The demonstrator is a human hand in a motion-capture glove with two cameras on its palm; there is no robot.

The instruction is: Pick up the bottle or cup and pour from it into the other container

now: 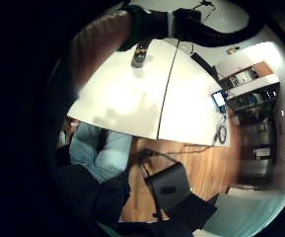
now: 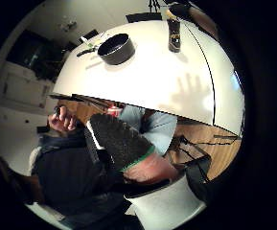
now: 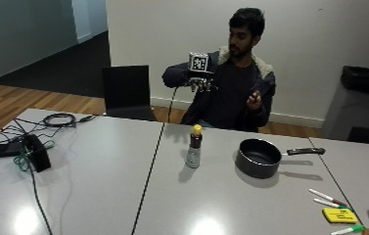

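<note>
A dark bottle with a yellow cap [image 3: 195,147] stands upright near the middle of the grey table [image 3: 105,196]. To its right sits a black saucepan [image 3: 259,157], its handle pointing right. My gloved right hand [image 3: 200,82] is raised in the air in front of the person's chest, well above and behind the bottle, with fingers relaxed and nothing in them. The thumb side palm view looks down on the bottle [image 2: 174,34] and the saucepan [image 2: 115,48], with the gloved thumb [image 2: 121,139] close up. In the little finger side palm view the bottle [image 1: 138,54] stands on the table.
The person's bare hand [image 3: 256,95] holds a small dark object at chest height. Markers [image 3: 327,198] and a yellow pad [image 3: 339,215] lie at the front right. A black box with cables [image 3: 31,152] sits at the left. A black chair [image 3: 126,92] stands behind the table.
</note>
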